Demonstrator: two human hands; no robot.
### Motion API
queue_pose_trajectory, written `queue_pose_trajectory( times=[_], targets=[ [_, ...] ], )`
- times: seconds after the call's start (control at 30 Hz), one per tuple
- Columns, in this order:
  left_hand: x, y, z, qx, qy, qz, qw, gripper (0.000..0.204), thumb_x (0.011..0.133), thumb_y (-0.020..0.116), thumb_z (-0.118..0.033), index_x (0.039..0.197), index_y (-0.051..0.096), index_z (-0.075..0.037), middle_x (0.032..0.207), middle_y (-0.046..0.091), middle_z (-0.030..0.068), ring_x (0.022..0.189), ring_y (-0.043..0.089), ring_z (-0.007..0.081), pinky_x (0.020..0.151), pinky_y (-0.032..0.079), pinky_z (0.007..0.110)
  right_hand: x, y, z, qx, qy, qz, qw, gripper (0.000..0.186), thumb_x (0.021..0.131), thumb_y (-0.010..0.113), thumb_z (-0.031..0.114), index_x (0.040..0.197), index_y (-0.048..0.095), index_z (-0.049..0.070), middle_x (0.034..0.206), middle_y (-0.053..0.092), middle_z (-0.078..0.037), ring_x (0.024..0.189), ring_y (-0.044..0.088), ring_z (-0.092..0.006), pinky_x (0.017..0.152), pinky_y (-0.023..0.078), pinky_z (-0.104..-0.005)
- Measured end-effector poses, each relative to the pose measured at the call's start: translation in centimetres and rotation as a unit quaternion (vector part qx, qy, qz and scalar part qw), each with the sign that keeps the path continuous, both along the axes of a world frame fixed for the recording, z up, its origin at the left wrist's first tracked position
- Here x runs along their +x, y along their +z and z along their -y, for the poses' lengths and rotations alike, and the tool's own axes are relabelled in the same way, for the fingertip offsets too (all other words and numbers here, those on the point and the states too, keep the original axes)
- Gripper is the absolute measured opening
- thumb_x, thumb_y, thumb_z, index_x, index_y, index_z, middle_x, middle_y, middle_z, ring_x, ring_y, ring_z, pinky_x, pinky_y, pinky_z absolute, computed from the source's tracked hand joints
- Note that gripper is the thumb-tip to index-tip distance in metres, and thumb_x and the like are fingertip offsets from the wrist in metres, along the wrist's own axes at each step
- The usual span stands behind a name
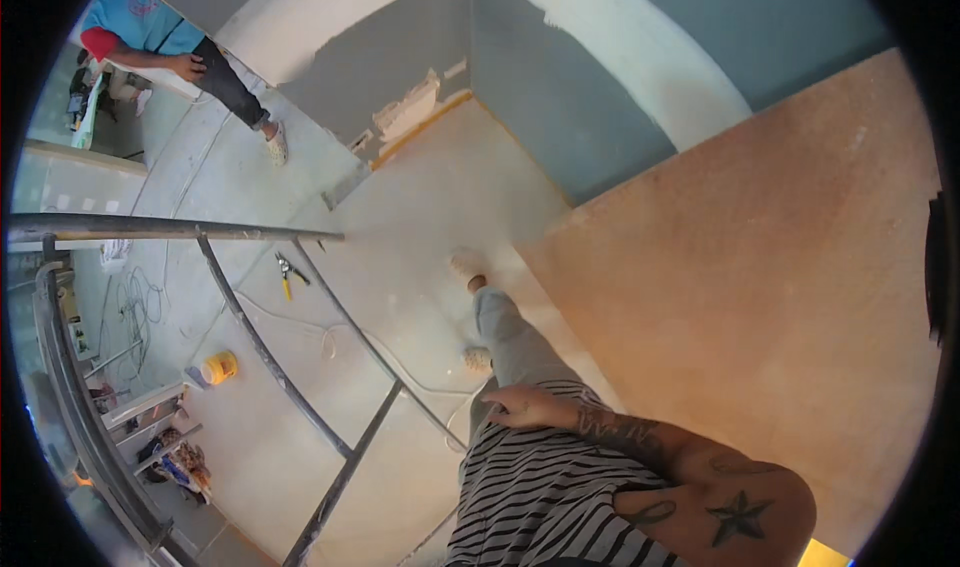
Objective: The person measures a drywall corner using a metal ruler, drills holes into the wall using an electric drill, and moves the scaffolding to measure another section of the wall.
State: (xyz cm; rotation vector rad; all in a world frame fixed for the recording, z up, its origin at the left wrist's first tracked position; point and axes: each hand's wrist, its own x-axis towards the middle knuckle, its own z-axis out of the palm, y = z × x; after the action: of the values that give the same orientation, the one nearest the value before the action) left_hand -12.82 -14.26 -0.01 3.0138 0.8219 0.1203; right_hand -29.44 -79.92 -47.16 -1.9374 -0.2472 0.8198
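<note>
My right hand rests low against my body, at the hem of my striped tank top and the top of my grey trousers. Its fingers look curled inward, and whatever they may grip is hidden. The tattooed right arm bends down to it from the lower right. Nowhere in the picture does my left hand show. Left of me, closest to the hand, stands a dark metal tube frame with ladder-like bars. Beyond its bars, snips with yellow and black handles lie on the pale floor.
A large brown board fills the right side. Ahead is a grey wall corner with white plaster bands. Further left are a yellow bucket, loose cables and a person in a blue shirt, one hand at the thigh.
</note>
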Motion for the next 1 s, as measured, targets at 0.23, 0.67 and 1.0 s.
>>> queue_pose_trajectory(
  times=[0.23,0.67,1.0],
  targets=[
    [1.3,-0.1,-1.3,-0.007,-0.004,0.007,1.000,0.028,0.088,0.044,-0.019,0.101,0.064,-0.005,0.101,0.063,0.0107,0.095,0.057,0.0213,0.087,0.045,0.036,1.6,-1.3,5.9,-0.016,0.024,0.095,0.995,0.046,0.090,0.059,0.038,0.122,0.055,0.005,0.089,0.065,-0.019,0.079,0.063,-0.0353,0.074,0.049,-0.0423],
    [-1.6,4.6,-1.0,-0.056,0.070,0.051,0.995,0.032,0.093,0.039,-0.023,0.108,0.061,-0.006,0.107,0.061,0.0063,0.099,0.053,0.0158,0.089,0.042,0.035,21.0,9.6,5.9,0.001,0.057,0.182,0.982,0.048,0.083,0.066,0.030,0.120,0.057,0.001,0.095,0.065,-0.020,0.085,0.063,-0.0310,0.077,0.050,-0.0392],
    [-2.7,6.3,7.2,0.058,-0.110,-0.138,0.983,0.023,0.077,0.057,-0.013,0.088,0.066,0.006,0.084,0.068,0.0220,0.067,0.062,0.0206,0.061,0.047,0.039,27.7,14.5,3.3,0.005,0.176,0.130,0.976,0.052,0.083,0.067,0.032,0.124,0.056,0.002,0.097,0.067,-0.019,0.086,0.065,-0.0274,0.078,0.050,-0.0357]
  ],
)
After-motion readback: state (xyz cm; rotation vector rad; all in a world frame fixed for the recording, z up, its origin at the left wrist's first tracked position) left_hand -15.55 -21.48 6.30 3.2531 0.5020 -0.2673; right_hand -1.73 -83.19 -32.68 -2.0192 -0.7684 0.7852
